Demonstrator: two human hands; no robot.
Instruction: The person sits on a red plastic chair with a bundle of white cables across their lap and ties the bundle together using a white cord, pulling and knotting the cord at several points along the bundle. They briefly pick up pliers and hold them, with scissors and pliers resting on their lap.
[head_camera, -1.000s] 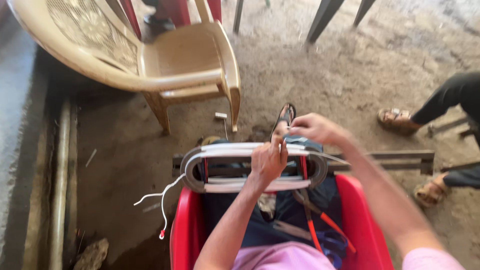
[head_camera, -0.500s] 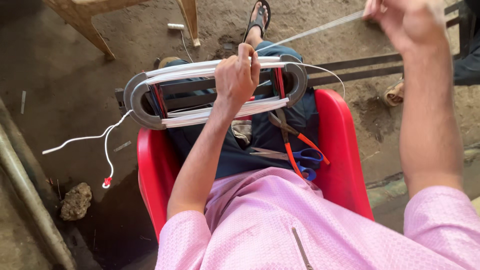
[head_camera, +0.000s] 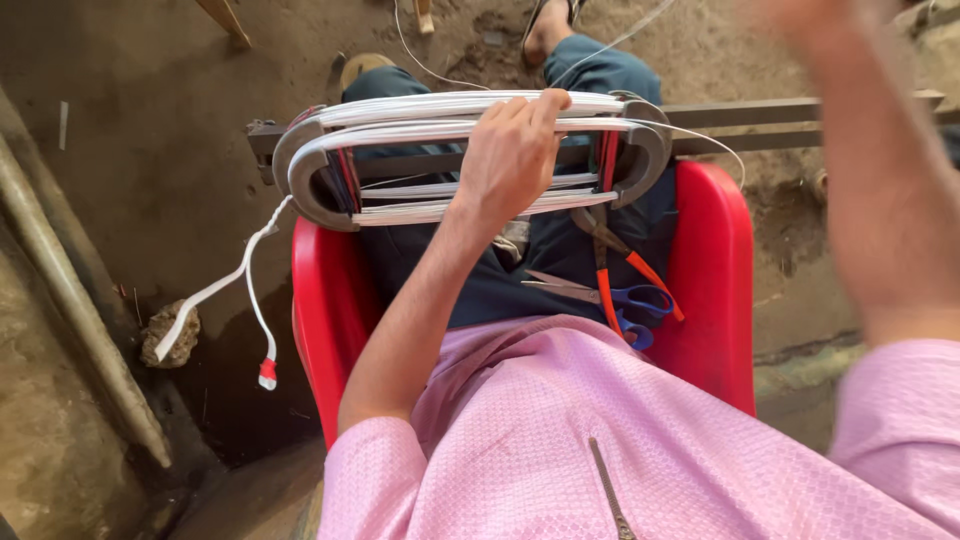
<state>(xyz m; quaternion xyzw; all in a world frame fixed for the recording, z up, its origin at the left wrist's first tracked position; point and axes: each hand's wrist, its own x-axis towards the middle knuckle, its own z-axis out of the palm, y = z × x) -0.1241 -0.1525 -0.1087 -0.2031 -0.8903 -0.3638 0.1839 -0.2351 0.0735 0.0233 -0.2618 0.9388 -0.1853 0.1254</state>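
Observation:
My left hand (head_camera: 515, 150) grips the top of a grey oval winding frame (head_camera: 300, 170) that lies across my lap. Several turns of white wire (head_camera: 420, 108) are wrapped around the frame. My right hand (head_camera: 800, 15) is raised at the top right, blurred and partly cut off by the frame edge. A thin white strand (head_camera: 625, 35) runs from the frame up toward it; I cannot tell whether the fingers pinch it. Loose white wire tails with a red tip (head_camera: 268, 372) hang off the frame's left end.
I sit in a red plastic chair (head_camera: 715, 290). Blue-handled scissors (head_camera: 640, 300) and orange-handled pliers (head_camera: 612, 262) lie on my lap. A grey metal bar (head_camera: 790, 112) crosses behind the frame. A stone (head_camera: 170, 332) and a pipe (head_camera: 70, 300) lie on the dirt floor at left.
My view has tilted down and closer to my lap. My right arm has swung higher and to the right. My left hand has stayed on the frame.

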